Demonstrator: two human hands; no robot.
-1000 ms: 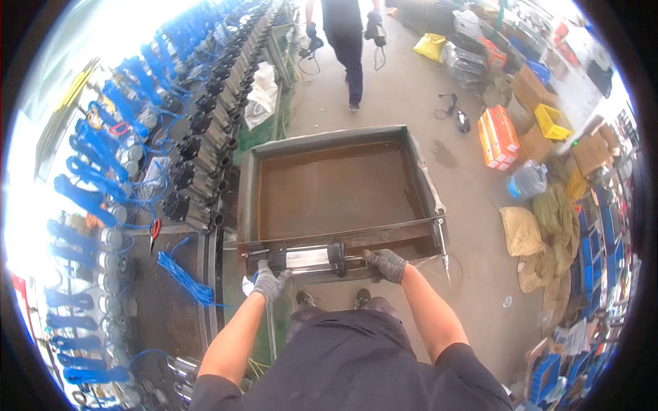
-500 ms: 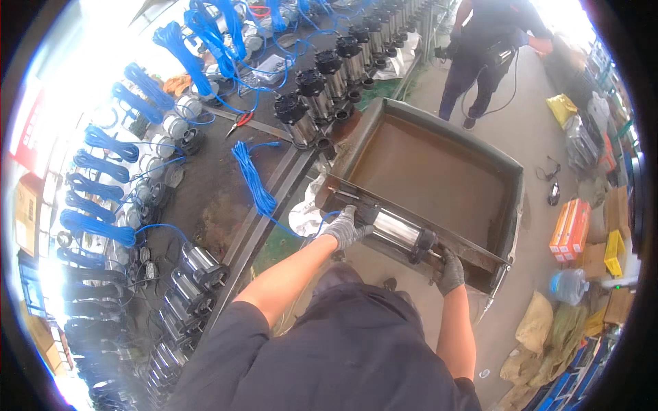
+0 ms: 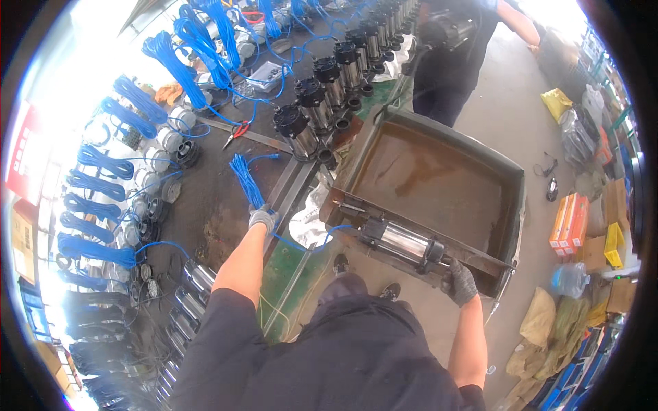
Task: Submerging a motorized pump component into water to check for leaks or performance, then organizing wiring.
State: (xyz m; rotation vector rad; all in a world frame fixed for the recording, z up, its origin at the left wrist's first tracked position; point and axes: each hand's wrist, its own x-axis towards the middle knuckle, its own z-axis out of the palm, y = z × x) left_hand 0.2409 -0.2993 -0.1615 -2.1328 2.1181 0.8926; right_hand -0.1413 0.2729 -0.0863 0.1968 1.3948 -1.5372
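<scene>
A steel and black cylindrical pump motor (image 3: 401, 241) lies lengthwise on a narrow rack along the near edge of a water-filled grey tub (image 3: 517, 205). My gloved right hand (image 3: 460, 283) is closed at the shaft end of the motor, on its right. Far to the left, my gloved left hand (image 3: 262, 219) grips the lower end of a bundled blue cable (image 3: 245, 179) at the bench edge. A loose length of that cable runs from my left hand to the motor's left end. The left fingertips are partly hidden by the bundle.
On the dark bench (image 3: 212, 226) lie red-handled pliers (image 3: 236, 133) and many blue cable coils (image 3: 99, 248). Upright pumps (image 3: 315, 103) line its far edge. Beyond the tub stands another person (image 3: 449, 75). Orange boxes (image 3: 569, 222) and sacks (image 3: 538, 315) lie on the right.
My left hand has let go of the motor's left end and moved left onto the blue cable bundle. The right hand stays at the shaft. The other person has come closer to the tub.
</scene>
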